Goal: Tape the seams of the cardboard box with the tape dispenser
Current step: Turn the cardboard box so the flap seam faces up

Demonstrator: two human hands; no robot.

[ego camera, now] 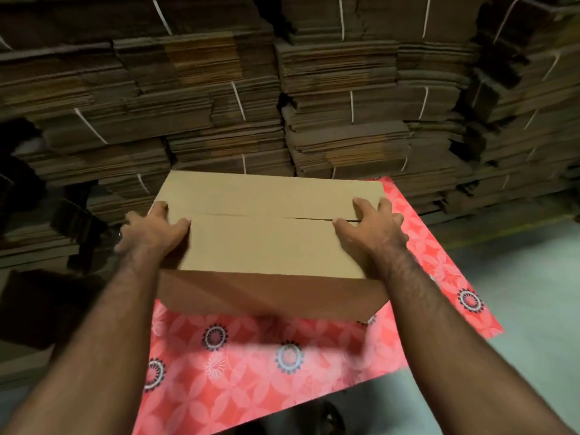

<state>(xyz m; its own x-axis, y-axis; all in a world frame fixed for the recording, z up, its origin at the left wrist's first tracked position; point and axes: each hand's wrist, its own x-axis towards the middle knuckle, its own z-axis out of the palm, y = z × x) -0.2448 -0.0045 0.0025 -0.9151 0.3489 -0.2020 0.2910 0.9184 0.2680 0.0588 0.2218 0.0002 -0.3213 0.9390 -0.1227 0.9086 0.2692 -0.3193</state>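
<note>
Left hand (pixel 150 232) spread flat, fingers wide, gripping the left end of the plain brown cardboard box (pixel 270 243); thumb lies on the top panel, fingers wrap over the edge. Right hand (pixel 373 229) mirrors it at the right end, splayed and pressing down, holding nothing else. Likely reason: both palms pin the flaps shut and steady the box so the seam lines up for taping.

Wall of bundled flat brown cardboard sheets (pixel 219 89), tied with white straps, fills the upper half of the frame. Red floral-patterned cloth (pixel 251 365) covers the work surface across lower centre and right; grey floor (pixel 533 293) at right.

Box sits mid-frame on the cloth, top flaps folded down. Centre seam (pixel 270 216) runs left to right between the hands; it gapes slightly toward the right, shows no tape.

Tape dispenser not in view. Judgement: taping not yet begun; one hand must let go to fetch it.
</note>
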